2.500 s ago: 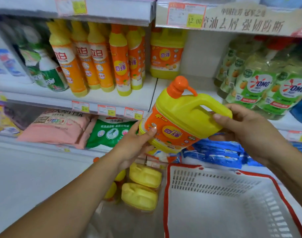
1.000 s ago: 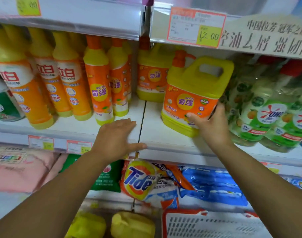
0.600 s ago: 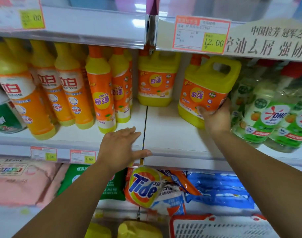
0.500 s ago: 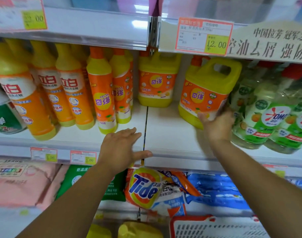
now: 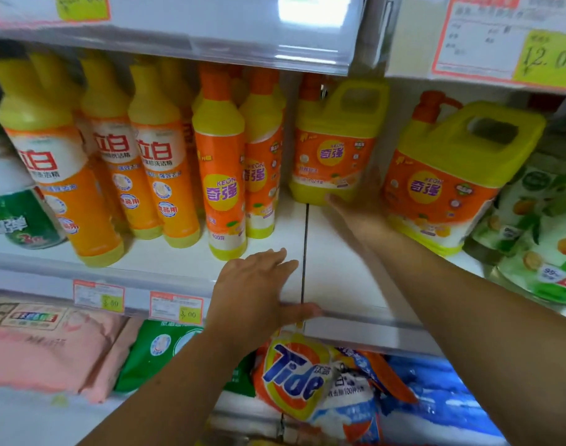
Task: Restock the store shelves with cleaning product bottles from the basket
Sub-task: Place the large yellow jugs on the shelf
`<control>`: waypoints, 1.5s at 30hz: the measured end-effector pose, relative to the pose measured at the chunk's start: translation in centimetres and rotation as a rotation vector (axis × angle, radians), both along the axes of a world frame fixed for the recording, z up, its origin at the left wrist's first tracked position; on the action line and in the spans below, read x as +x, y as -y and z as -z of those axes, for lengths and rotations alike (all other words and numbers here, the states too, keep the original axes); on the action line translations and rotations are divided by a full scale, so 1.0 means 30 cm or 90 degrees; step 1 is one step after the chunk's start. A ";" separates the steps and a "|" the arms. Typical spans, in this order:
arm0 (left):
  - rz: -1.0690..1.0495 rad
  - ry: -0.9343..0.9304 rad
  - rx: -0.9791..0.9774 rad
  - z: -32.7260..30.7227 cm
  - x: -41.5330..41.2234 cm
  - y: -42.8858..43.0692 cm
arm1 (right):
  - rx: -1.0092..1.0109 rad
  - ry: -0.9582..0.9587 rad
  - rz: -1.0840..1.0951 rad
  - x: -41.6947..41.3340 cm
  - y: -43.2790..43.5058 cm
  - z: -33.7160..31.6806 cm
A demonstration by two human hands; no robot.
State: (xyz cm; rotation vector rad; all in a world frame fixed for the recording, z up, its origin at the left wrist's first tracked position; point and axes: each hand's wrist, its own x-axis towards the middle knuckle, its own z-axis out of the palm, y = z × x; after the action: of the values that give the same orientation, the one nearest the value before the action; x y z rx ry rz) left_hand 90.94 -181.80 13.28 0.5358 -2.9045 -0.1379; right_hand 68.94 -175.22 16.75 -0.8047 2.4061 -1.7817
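Observation:
The yellow jug with an orange label and orange pump (image 5: 452,175) stands on the white shelf (image 5: 339,278) at the right, and no hand is on it. A second yellow jug (image 5: 333,146) stands further back, to its left. My right hand (image 5: 362,207) is blurred, fingers apart, between the two jugs at the base of the rear one; it grips nothing. My left hand (image 5: 259,284) lies flat on the shelf's front edge, holding nothing. The basket is out of view.
Tall orange and yellow bottles (image 5: 220,165) fill the shelf's left half. Green pouches (image 5: 539,226) crowd the right, touching the jug. A shelf with price tags (image 5: 503,37) hangs low overhead. Tide bags (image 5: 294,378) and pink packs (image 5: 40,349) lie below.
My right hand has let go of the yellow jug, which now stands on the shelf, and has slid left towards the rear jug. My left hand has stayed on the shelf edge.

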 end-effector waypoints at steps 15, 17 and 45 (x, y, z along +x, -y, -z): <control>-0.009 -0.006 0.012 -0.003 0.009 -0.003 | -0.001 -0.009 0.084 -0.059 0.110 0.007; -0.006 0.002 0.019 -0.007 0.009 -0.003 | 0.013 -0.010 0.068 -0.058 0.100 -0.018; -0.037 -0.199 0.959 -0.157 0.382 -0.716 | -0.116 0.239 -0.177 0.573 -1.111 -0.297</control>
State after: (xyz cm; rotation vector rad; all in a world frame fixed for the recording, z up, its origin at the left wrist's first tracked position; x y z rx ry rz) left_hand 102.41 -160.33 17.99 0.6310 -1.9494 -2.1582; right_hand 86.14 -141.88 25.65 -0.7006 1.8270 -1.8583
